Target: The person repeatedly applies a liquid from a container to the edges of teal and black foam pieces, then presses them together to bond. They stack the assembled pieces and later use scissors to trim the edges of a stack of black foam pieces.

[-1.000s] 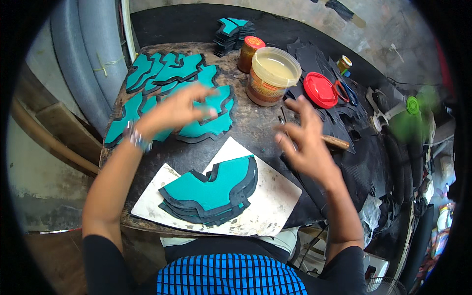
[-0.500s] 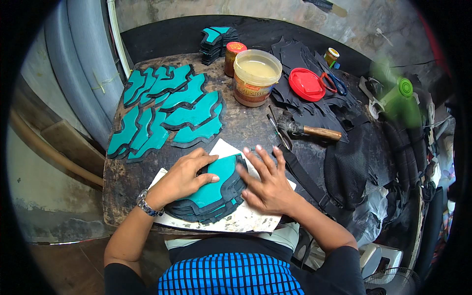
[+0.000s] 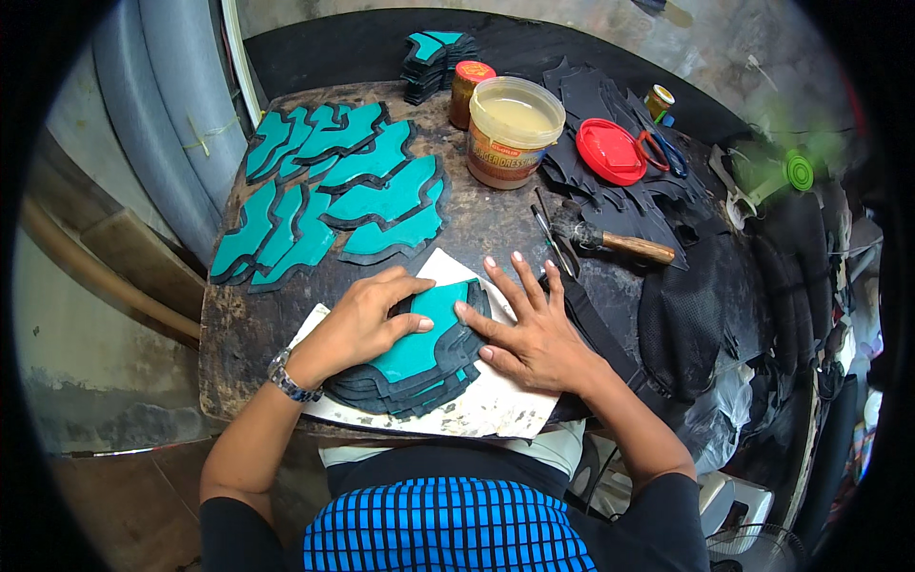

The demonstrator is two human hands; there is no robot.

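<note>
Teal pieces (image 3: 419,357), thin, floppy, stacked, lie under left hand (image 3: 367,319) and right hand (image 3: 534,329), both spread flat; lift by six-o'clock edge.

- Part of the stack of teal pieces (image 3: 419,357) is covered by the left hand (image 3: 362,324) and, at its right edge, by the fingertips of the right hand (image 3: 534,334).
- The white sheet (image 3: 496,405) under both hands is largely hidden by the stack.
- Beyond the right hand, the green object (image 3: 786,172) is blurred, and its kind cannot be told.
- The dark pile (image 3: 810,286) right of the right hand is lost in the picture's dark rim.
</note>
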